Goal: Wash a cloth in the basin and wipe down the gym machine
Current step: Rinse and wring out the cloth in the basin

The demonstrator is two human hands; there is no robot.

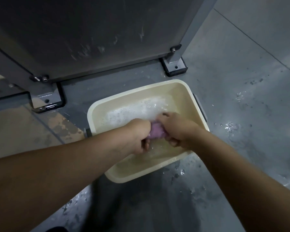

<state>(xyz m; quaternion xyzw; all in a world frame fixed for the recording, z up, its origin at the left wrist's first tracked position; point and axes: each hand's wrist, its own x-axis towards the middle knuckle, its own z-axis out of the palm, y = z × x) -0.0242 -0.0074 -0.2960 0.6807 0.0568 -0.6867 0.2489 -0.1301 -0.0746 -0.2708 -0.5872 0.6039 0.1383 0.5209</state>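
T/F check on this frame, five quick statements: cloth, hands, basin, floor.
1. Both hands grip the purple cloth. True: the left hand and right hand each hold one end.
2. The basin is dry. False: it holds soapy water with foam.
3. The cloth is spread flat on the machine panel. False: it is bunched between the hands over the basin.
4. The floor beside the basin is wet. True: splashes show to its right.
5. The basin is dark blue. False: it is cream.
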